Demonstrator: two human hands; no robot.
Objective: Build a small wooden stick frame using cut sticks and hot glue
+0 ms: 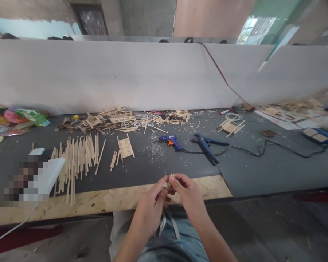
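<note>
Two bare hands meet just above the near edge of the counter [142,198], over the person's lap. The left hand [150,207] and right hand [187,194] pinch between their fingertips a thin, pale wooden stick [169,181], short and slender, standing nearly upright; both are clamped on it. Beyond them, on the dark grey mat, lie a blue hot glue gun with an orange trigger [170,141], blue-handled cutting pliers [207,146], a small raft of sticks glued side by side [125,147], and a loose scatter of long pale sticks [76,158] to the left. A white partition wall [125,72] stands behind.
</note>
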